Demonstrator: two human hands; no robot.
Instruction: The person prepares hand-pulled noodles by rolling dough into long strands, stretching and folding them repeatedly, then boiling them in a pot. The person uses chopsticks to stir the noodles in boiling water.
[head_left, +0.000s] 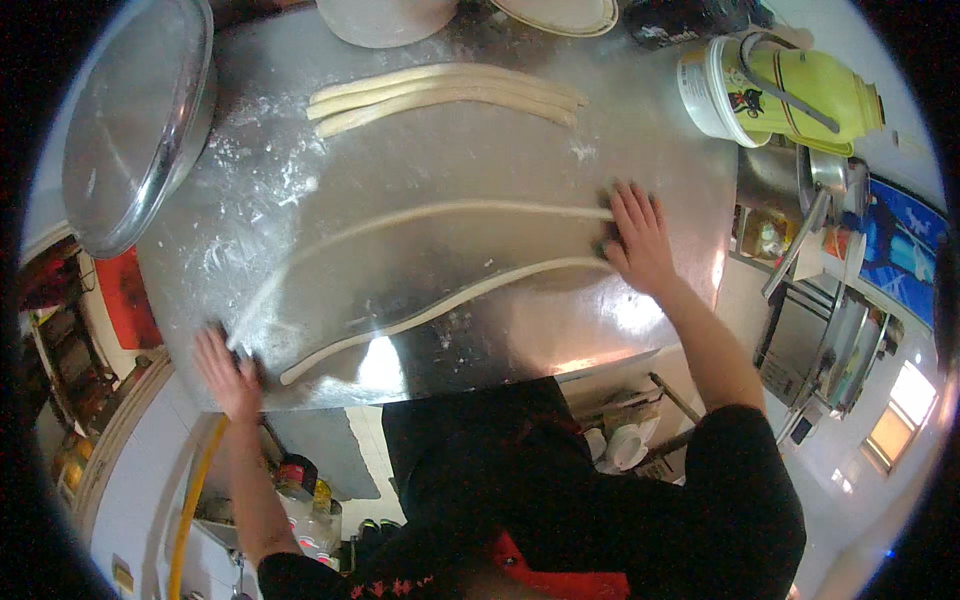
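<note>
A long thin dough rope (480, 206) arches across the floured metal table (465, 165). My left hand (227, 375) lies flat, palm down, at its left end, with fingers extended. At the rope's other end my right hand (641, 244) is also flat, with fingers slightly spread. Both rope tips are hidden by or close against the hands. A second dough rope (442, 304) runs nearer my body, its right tip beside my right thumb. Farther back, several thicker dough strips (450, 86) lie side by side, touching.
A large round metal vessel (135, 127) stands at the left edge. White containers (386, 19) are at the back. A white tub (705, 94) and a yellow-green jug (814, 90) lie at the back right. A handled metal pot (829, 172) sits beyond the table's right edge.
</note>
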